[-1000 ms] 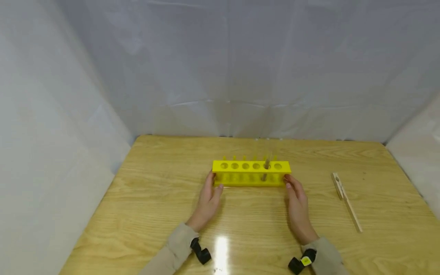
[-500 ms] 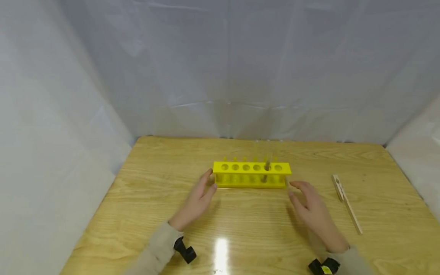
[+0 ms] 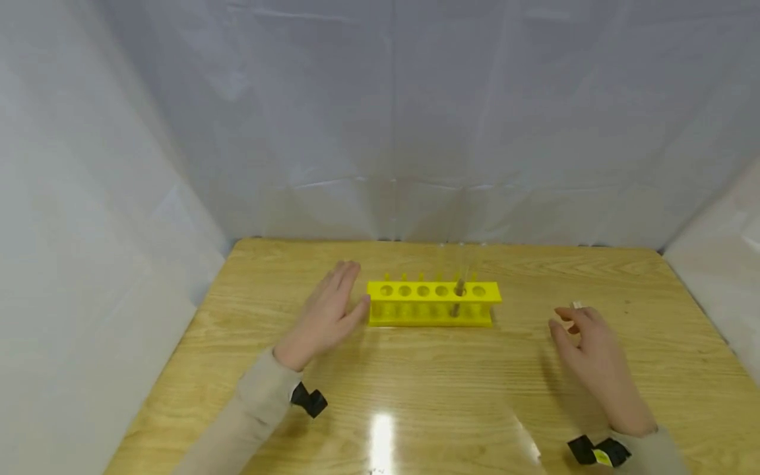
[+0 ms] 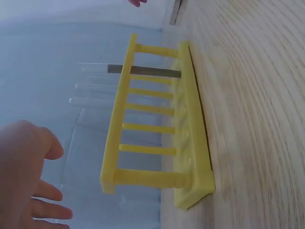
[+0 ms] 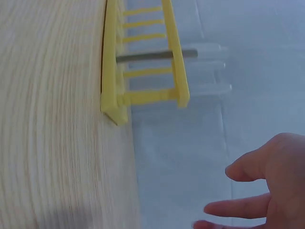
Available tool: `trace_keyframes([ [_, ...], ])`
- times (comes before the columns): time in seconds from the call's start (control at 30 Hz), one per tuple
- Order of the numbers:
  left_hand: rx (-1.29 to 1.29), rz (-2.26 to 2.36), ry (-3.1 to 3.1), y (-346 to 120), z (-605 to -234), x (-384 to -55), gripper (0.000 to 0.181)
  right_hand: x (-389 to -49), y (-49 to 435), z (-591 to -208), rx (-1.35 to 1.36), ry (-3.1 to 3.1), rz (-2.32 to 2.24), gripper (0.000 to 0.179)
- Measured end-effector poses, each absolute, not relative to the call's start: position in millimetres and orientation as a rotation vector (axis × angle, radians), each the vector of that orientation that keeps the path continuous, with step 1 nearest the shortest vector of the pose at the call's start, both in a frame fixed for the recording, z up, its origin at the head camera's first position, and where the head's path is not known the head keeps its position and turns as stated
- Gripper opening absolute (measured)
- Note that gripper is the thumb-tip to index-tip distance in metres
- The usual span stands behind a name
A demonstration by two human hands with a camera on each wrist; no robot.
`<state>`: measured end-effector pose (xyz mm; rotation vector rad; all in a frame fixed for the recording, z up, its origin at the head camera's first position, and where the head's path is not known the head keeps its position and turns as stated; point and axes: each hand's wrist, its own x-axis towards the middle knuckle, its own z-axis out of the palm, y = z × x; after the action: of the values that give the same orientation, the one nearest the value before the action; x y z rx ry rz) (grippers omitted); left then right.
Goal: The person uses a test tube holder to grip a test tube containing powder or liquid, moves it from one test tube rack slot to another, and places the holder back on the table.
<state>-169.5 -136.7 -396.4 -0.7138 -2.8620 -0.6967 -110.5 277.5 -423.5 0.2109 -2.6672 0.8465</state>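
A yellow test tube rack (image 3: 429, 323) stands upright on the table, with a row of holes along its top. One test tube (image 4: 156, 71) with dark grey-brown contents passes through a hole near the rack's right end. Clear test tubes (image 5: 212, 65) rise at the back of that same end. My left hand (image 3: 323, 316) is beside the rack's left end, fingers extended and thumb close to the rack; I cannot tell if it touches. Over a wooden test tube holder (image 3: 576, 305) hovers my right hand (image 3: 600, 359), fingers loosely bent, nothing visibly held. The hand hides most of the holder.
The wooden table (image 3: 439, 382) reaches back to a pale sheet (image 3: 439, 132) hanging behind it. More sheeting (image 3: 89, 231) closes off the left side, and another piece is at the far right. Short yellow pegs (image 3: 404, 276) stick up along the rack's back.
Both hands have let go of the rack's ends. My right hand has moved right, over the wooden test tube holder. My left hand has shifted left and its fingers have straightened. The rack stays put.
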Motion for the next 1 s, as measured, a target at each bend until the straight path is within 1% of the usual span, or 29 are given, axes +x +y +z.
trace_keyframes([
  [0.17,-0.758,-0.209,-2.745,-130.7,-400.0,-176.8,0.063,-111.3,299.2,-429.4,0.043,-2.675,0.850,0.043],
  [0.3,-0.790,-0.007,-2.644,-123.0,-406.3,-180.1,0.061,-114.5,311.6,-434.9,-0.074,-2.765,0.873,0.053],
  [0.37,-0.805,0.013,-2.600,-118.8,-410.5,-182.4,0.059,-116.5,315.1,-438.4,-0.122,-2.806,0.875,0.058],
  [0.7,-0.828,-0.060,-2.526,-103.5,-434.8,-193.3,0.051,-125.6,323.0,-465.6,-0.196,-2.905,0.754,0.066],
  [1.0,-0.832,-0.142,-2.511,-101.0,-445.3,-196.2,0.046,-125.5,327.3,-476.7,-0.204,-2.906,0.747,0.057],
])
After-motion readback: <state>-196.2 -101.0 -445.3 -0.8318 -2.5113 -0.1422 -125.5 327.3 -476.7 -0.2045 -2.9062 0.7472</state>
